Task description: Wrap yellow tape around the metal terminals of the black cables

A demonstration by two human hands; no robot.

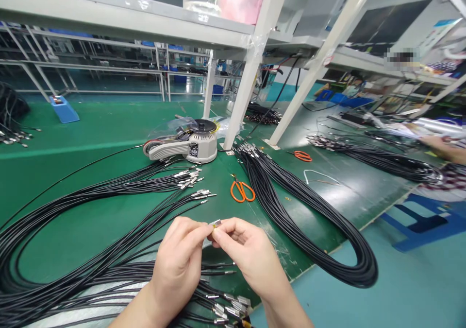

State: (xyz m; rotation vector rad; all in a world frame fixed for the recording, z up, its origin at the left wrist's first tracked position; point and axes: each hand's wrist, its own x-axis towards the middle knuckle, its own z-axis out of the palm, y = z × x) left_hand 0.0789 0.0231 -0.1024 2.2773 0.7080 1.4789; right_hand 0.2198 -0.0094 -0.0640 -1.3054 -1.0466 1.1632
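My left hand and my right hand meet above the near edge of the green table. Both pinch a small metal cable connector between their fingertips. Under my hands lie several black cables with silver plug ends. More of these black cables fan out to the left, their metal tips pointing toward the middle of the table.
A grey tape dispenser stands mid-table. Orange scissors lie beside a thick black cable bundle that hangs over the table edge. A second pair of scissors lies farther right. Another person's hand shows at the far right. White shelf posts rise behind.
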